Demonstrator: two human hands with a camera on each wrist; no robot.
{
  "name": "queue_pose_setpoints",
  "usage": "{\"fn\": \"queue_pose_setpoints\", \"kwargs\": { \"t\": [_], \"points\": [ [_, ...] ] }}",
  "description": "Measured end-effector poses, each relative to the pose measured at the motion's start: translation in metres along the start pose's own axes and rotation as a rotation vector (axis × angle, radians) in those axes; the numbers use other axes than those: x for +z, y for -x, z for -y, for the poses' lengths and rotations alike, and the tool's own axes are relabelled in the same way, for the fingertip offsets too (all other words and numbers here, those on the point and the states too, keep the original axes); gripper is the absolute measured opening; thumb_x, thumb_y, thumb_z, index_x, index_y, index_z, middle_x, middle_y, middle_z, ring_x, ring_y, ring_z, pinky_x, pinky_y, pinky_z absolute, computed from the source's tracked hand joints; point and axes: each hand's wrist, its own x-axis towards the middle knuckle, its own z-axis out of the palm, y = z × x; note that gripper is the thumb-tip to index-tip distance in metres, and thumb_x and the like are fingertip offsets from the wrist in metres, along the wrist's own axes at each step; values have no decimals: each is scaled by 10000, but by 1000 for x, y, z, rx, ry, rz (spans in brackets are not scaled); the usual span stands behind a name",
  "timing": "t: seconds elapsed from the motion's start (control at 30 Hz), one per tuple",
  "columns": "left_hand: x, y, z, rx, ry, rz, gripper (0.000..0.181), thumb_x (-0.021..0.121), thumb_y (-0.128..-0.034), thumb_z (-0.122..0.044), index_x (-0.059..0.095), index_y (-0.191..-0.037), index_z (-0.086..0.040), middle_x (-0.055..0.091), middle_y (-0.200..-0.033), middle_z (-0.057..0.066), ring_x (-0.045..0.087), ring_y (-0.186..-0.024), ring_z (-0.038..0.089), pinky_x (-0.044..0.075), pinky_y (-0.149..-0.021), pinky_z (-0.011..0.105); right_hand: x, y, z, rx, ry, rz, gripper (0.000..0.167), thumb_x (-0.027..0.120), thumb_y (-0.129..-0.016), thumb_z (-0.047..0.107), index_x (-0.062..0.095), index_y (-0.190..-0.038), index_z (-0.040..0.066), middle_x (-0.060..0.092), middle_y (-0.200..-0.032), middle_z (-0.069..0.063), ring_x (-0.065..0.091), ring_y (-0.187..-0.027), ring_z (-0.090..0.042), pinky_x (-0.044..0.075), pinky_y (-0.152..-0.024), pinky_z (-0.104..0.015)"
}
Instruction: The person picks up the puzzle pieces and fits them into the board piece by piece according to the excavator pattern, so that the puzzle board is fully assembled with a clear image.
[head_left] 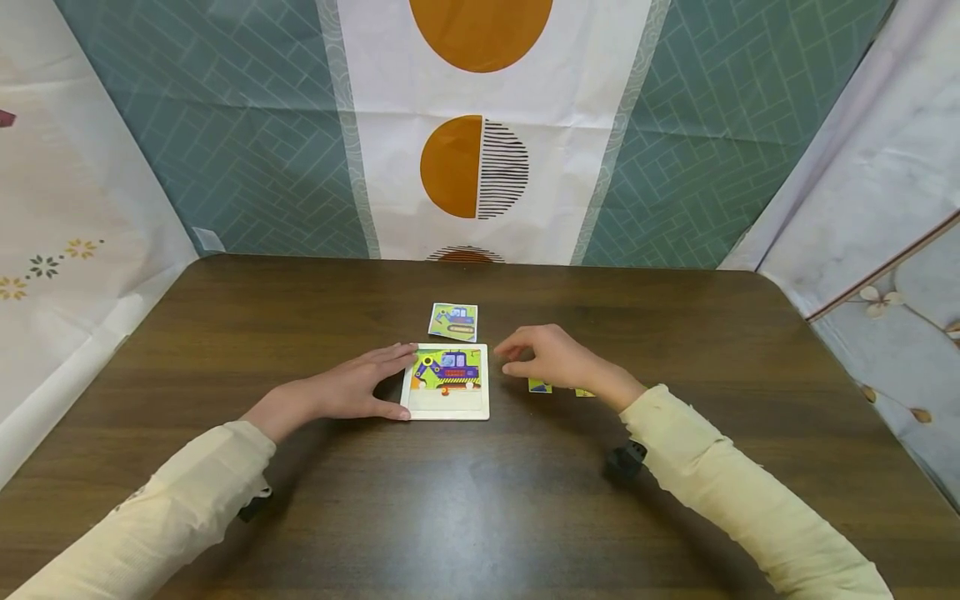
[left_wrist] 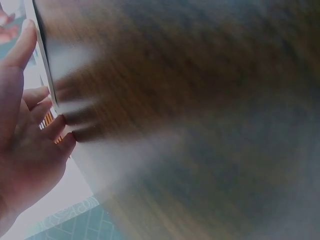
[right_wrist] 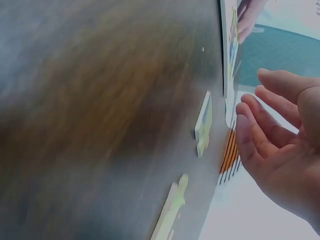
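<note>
A white-framed jigsaw puzzle (head_left: 447, 403) lies flat on the table; its upper part shows a purple excavator, and a pale strip of bare board runs along its near side. My left hand (head_left: 360, 385) rests at the frame's left edge, thumb and fingers spread and touching it; the left wrist view shows the fingertips (left_wrist: 69, 140) by that edge. Just right of the frame, my right hand (head_left: 558, 358) hovers with bent, loose fingers and holds nothing. Beneath it lie a puzzle piece (head_left: 540, 387) and another piece (head_left: 584, 392), partly covered by the hand in the head view.
A picture card (head_left: 453, 322) with a similar excavator lies just beyond the frame. The brown wooden table (head_left: 450, 517) ends at a patterned cloth (head_left: 645, 183) hanging behind it. A dark wrist device (head_left: 626, 460) sits under the right sleeve.
</note>
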Motion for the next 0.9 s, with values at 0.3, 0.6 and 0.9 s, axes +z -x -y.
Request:
{"fn": "queue_pose_setpoints", "kwargs": {
  "t": [0.3, 0.6, 0.9],
  "points": [
    [0, 0, -1, -6, 7, 5, 932, 689, -834, -541, 304, -1507, -24, 191, -1582, 158, 132, -1440, 384, 226, -1091, 588, -6, 15, -16, 53, -17, -19, 344, 765, -834, 112, 694, -1156, 12, 680, -1073, -79, 622, -963, -236, 538, -802, -333],
    [0, 1, 0, -4, 18, 3, 925, 687, -839, -535, 303, -1508, -23, 190, -1582, 161, 129, -1439, 388, 221, -1091, 592, -8, 25, -26, 54, 33, -7, 372, 811, -773, 103, 707, -1109, -18, 677, -971, -48, 595, -844, -199, 524, -725, -287],
    [0, 1, 0, 2, 24, -2, 920, 688, -843, -527, 301, -1509, -24, 190, -1582, 158, 130, -1440, 384, 222, -1093, 588, -7, 30, -30, 99, 49, 24, 421, 833, -756, 140, 704, -1117, -33, 650, -967, -55, 556, -839, -198, 490, -723, -285]
  ]
}}
